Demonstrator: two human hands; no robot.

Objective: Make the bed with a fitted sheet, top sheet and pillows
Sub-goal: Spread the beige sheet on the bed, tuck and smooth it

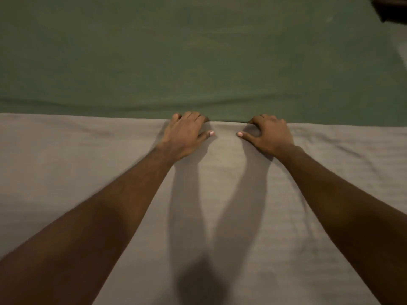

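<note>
A green fitted sheet covers the far half of the bed. A beige top sheet lies over the near half, its far edge running straight across the view. My left hand and my right hand sit side by side at the middle of that edge. On both hands the fingers curl over the hem and the thumbs lie flat on the beige cloth, pointing at each other. No pillow is in view.
A dark object shows at the top right corner beyond the bed. Light wrinkles run through the beige cloth to the right of my right arm.
</note>
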